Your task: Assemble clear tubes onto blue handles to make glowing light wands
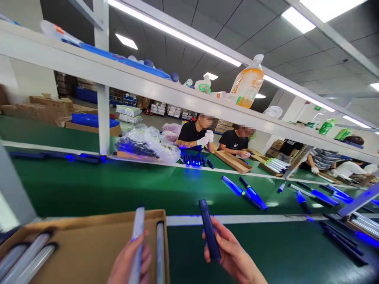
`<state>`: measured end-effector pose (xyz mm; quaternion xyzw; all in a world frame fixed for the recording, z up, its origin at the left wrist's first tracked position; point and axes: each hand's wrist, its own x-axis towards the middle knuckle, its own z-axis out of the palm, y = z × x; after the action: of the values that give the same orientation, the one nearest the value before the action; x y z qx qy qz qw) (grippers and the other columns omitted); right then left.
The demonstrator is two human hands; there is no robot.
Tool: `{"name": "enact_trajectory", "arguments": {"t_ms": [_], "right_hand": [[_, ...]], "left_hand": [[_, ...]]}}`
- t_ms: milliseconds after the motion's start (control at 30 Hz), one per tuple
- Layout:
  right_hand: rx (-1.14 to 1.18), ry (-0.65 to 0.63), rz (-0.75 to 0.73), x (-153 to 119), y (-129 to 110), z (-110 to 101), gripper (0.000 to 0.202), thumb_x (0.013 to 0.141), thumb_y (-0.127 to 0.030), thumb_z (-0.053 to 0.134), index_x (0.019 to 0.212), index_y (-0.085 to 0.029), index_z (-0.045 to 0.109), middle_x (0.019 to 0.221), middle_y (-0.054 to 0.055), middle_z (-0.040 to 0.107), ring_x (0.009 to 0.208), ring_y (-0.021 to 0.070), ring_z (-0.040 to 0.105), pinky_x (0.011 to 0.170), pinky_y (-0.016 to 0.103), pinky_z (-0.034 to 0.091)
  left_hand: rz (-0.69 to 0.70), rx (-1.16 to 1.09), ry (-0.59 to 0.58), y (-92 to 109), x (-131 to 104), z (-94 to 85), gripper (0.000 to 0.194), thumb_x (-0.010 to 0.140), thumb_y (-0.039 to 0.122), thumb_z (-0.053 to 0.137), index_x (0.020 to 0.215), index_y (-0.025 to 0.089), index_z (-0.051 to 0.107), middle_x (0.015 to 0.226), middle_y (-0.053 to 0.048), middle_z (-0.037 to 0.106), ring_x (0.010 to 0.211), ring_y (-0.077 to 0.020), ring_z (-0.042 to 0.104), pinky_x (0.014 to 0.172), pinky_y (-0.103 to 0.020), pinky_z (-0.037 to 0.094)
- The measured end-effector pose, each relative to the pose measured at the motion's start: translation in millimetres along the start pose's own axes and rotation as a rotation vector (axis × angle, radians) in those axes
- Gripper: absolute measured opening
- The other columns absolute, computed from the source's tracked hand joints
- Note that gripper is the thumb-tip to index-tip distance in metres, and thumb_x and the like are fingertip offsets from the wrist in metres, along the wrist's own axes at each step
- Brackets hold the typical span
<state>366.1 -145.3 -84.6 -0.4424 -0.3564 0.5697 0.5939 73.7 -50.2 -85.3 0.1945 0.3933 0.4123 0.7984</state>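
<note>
My left hand [143, 256] is wrapped round a pale translucent tube [138, 232] with a dark end, held upright over the cardboard box [89, 240]. In my right hand [227, 248] is a dark navy handle-like stick [209, 232], gripped between thumb and fingers and tilted a little to the left. The two pieces are apart. Inside the box, several similar tubes with black end caps [35, 252] lie at the left, and one tube [160, 252] stands along the right wall. The lower ends of both hands run out of view.
Beyond a white rail, a green conveyor belt [118, 189] carries several blue-lit sticks [251, 193]. Dark sticks [343, 240] lie at the right. A shelf [177, 94] with bottles crosses overhead. Co-workers [192, 136] sit opposite, near a plastic bag [148, 144].
</note>
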Motion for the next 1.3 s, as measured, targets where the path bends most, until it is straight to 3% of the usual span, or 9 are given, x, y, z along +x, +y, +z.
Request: {"name": "enact_trajectory", "arguments": {"t_ms": [167,267,333,467,600,767,900,1100,1300], "right_hand": [[0.182,-0.157,0.17,-42.6,33.1,94.4,0.064,0.073,-0.036,0.078,0.134,-0.023,0.066,0.104,0.008,0.077,0.072,0.0278,0.078,0.056,0.034,0.058],[0.2,-0.182,0.202,-57.1,48.9,130.8,0.063,0.069,-0.032,0.074,0.131,-0.022,0.067,0.106,0.007,0.075,0.072,0.0237,0.075,0.054,0.031,0.057],[0.155,-0.168,0.199,-63.9,55.6,145.6,0.055,0.082,-0.038,0.076,0.133,-0.022,0.065,0.103,0.005,0.073,0.075,0.0203,0.071,0.058,0.029,0.055],[-0.02,-0.074,0.159,-78.1,61.5,161.8,0.045,0.102,-0.047,0.073,0.141,-0.027,0.06,0.097,0.001,0.069,0.08,0.0142,0.063,0.07,0.025,0.052],[-0.319,-0.057,0.171,-101.7,65.7,173.6,0.053,0.102,-0.063,0.065,0.142,-0.029,0.056,0.108,0.003,0.069,0.093,0.0191,0.063,0.091,0.036,0.05],[-0.342,-0.052,0.431,-123.1,84.0,186.1,0.091,0.09,-0.085,0.061,0.161,-0.031,0.041,0.118,0.008,0.067,0.087,0.0237,0.065,0.078,0.04,0.054],[-0.417,0.006,0.429,-120.2,91.1,198.8,0.099,0.089,-0.09,0.056,0.165,-0.029,0.039,0.112,0.009,0.066,0.083,0.0245,0.065,0.079,0.043,0.056],[-0.447,0.011,0.352,-115.1,78.5,202.3,0.078,0.099,-0.08,0.052,0.159,-0.029,0.048,0.106,0.006,0.068,0.08,0.0223,0.066,0.089,0.044,0.055],[-0.488,0.019,0.398,-120.3,74.3,202.5,0.083,0.097,-0.085,0.047,0.161,-0.032,0.046,0.1,0.005,0.064,0.067,0.0185,0.063,0.064,0.036,0.055]], "left_hand": [[0.05,-0.059,-0.136,-10.5,-39.4,40.8,0.061,0.068,0.055,0.096,0.106,0.024,0.06,0.068,0.008,0.054,0.05,-0.0074,0.048,0.046,-0.018,0.043],[0.107,-0.008,-0.235,-4.3,-49.3,27.2,0.058,0.078,0.054,0.091,0.119,0.027,0.058,0.07,0.008,0.055,0.048,-0.007,0.047,0.044,-0.018,0.042],[0.198,0.06,-0.271,-0.8,-53.7,11.8,0.053,0.08,0.048,0.091,0.116,0.024,0.06,0.076,0.007,0.059,0.051,-0.0054,0.049,0.045,-0.016,0.043],[0.308,0.065,-0.237,10.2,-53.4,-8.5,0.051,0.078,0.042,0.094,0.11,0.019,0.062,0.079,0.005,0.06,0.055,-0.0055,0.05,0.046,-0.015,0.046],[0.133,-0.363,-0.092,37.8,-42.7,-14.7,0.03,0.1,0.044,0.07,0.094,0.019,0.055,0.072,0.005,0.05,0.055,-0.0066,0.049,0.04,-0.012,0.041],[0.057,-0.565,-0.058,64.1,-41.0,-15.8,0.028,0.111,0.037,0.049,0.091,0.018,0.054,0.077,0.003,0.051,0.056,-0.0067,0.051,0.039,-0.012,0.041],[0.098,-0.555,-0.078,61.8,-48.6,-8.3,0.025,0.11,0.035,0.05,0.094,0.016,0.056,0.079,0.003,0.051,0.057,-0.0064,0.052,0.041,-0.012,0.042],[0.184,-0.401,-0.058,54.1,-53.6,1.8,0.023,0.106,0.037,0.05,0.098,0.018,0.059,0.075,0.004,0.047,0.059,-0.0097,0.052,0.042,-0.017,0.046],[0.19,-0.38,-0.16,47.1,-54.4,6.5,0.03,0.101,0.05,0.061,0.095,0.021,0.057,0.072,0.005,0.043,0.056,-0.0087,0.043,0.038,-0.013,0.037]]}}
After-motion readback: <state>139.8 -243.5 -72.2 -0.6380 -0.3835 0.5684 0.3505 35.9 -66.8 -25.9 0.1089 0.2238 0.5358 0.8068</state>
